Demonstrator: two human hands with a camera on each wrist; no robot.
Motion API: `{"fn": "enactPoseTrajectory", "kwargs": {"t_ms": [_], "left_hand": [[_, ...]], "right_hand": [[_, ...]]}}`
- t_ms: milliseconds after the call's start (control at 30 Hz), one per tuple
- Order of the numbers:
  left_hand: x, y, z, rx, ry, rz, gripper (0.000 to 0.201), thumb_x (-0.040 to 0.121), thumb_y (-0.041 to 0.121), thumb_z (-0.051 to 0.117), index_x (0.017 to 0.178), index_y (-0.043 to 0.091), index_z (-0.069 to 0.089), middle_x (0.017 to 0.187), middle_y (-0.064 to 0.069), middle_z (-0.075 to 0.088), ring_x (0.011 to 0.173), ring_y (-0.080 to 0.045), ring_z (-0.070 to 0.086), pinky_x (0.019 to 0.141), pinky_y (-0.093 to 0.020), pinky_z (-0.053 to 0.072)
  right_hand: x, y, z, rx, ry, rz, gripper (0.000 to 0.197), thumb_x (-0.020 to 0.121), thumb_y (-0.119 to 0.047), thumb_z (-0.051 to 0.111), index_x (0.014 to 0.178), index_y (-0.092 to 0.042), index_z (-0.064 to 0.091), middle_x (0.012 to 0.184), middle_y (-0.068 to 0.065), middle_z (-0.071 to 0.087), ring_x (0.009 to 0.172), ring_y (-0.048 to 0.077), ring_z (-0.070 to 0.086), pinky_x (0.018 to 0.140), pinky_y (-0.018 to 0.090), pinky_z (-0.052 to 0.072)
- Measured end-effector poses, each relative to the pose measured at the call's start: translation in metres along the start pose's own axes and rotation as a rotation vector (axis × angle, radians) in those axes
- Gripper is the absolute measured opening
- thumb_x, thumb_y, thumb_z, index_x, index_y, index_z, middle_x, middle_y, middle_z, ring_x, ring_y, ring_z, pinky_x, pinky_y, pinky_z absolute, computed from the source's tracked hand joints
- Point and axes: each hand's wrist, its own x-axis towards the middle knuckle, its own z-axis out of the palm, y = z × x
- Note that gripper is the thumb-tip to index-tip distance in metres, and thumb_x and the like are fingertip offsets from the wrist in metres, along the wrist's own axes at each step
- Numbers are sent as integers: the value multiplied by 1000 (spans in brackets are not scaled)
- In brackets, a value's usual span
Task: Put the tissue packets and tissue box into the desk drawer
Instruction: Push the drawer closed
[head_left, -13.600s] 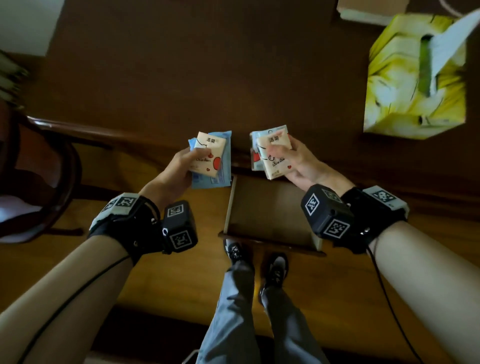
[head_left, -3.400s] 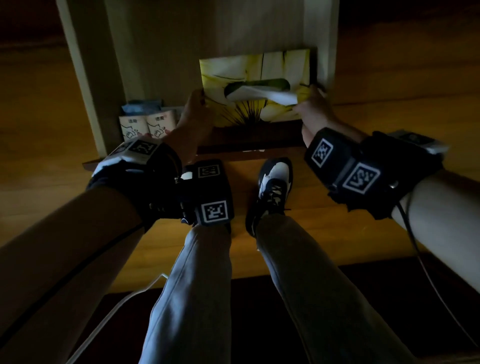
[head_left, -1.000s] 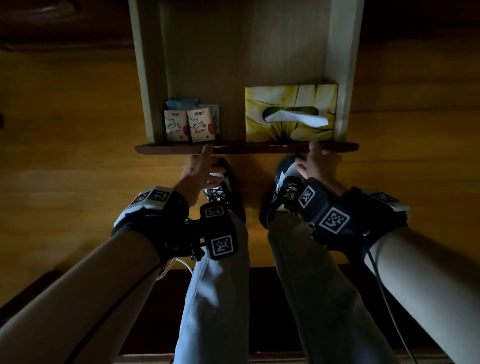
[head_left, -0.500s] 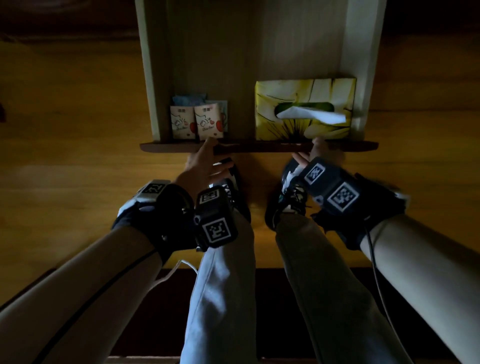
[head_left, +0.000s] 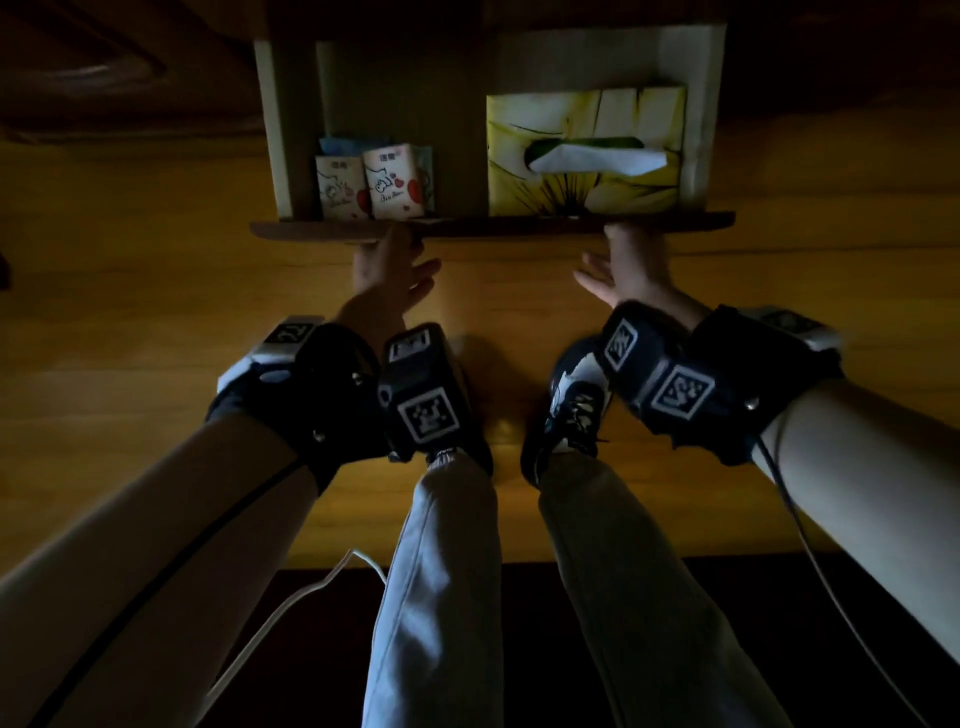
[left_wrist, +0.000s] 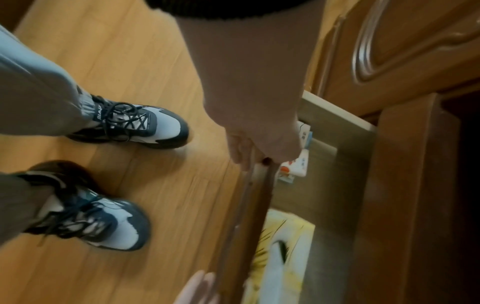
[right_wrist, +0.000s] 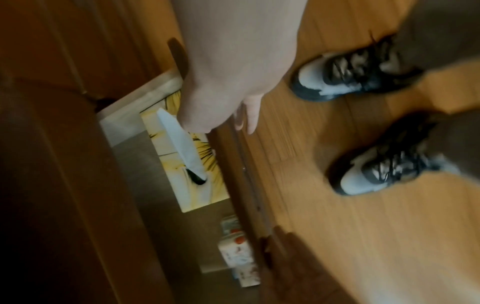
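Both hands flat-fingered against drawer front: left hand, right hand; tissue packets and tissue box inside.

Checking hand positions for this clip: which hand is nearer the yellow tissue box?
Right. The right hand presses the drawer front just below the yellow tissue box; the left hand presses it below the tissue packets.
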Motion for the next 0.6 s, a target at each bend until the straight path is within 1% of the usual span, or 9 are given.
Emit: {"fn": "enactPoseTrajectory", "kwargs": {"t_ms": [67,133,200,267,333,367,467,533,600], "left_hand": [[-7,-4,1,-54,27,43,27,99,16,37,122,10,50,99,3,59,107,-23,61,90,-33,51],[-11,-13,-1,-104,40,81,35,98,5,36,132,12,39,119,-1,57,112,-26,61,99,-37,49],[-13,-22,-5,-101,50,137,39,94,-4,35,128,14,31,144,-5,45,116,-30,59,101,-42,48],[-12,-27,-7,-57,20,180,44,92,-8,36,130,12,29,152,-6,35,124,-33,53,104,-45,44],[-10,-27,-7,-30,4,202,49,90,-11,37,133,12,28,155,-6,29,128,-32,49,99,-43,46],[-8,-25,-6,-35,5,207,47,90,-13,37,129,12,29,155,-7,27,127,-31,49,92,-39,49],[-2,-16,-2,-63,16,200,44,87,-17,33,115,16,28,152,-9,27,116,-24,54,73,-26,47],[4,-13,-2,-52,-7,223,48,85,-19,31,115,19,28,153,-7,27,120,-25,54,72,-25,46],[7,-7,-2,-19,-56,271,57,83,-20,30,123,21,29,157,-4,22,127,-28,50,76,-28,46]], "right_hand": [[-12,-2,3,7,3,-12,33,97,-5,39,130,-6,44,117,9,50,117,25,53,107,46,41],[-15,1,-2,-34,11,-31,42,97,-3,36,138,-8,35,132,13,46,129,29,47,107,46,41],[-18,6,-3,-55,-17,10,48,96,-3,35,144,-7,26,144,16,39,131,31,43,105,43,42],[-16,11,-1,-69,-17,-5,51,99,-5,30,148,-9,16,142,15,40,128,28,45,110,42,38],[-15,11,3,-109,-26,-41,52,101,-5,22,150,-17,9,142,19,40,131,28,43,114,44,32],[-12,11,6,-153,-20,-60,52,101,-5,23,150,-18,10,145,22,38,133,31,42,113,45,33],[-9,9,8,-305,-37,-116,50,96,-9,34,145,-8,24,147,22,37,132,35,43,109,49,39],[-9,2,10,-326,-61,-119,50,94,-9,37,143,-3,27,146,21,37,132,35,43,109,48,39],[-6,-7,13,-342,-55,-151,51,93,-5,38,142,-2,27,146,22,37,132,35,43,109,48,40]]}}
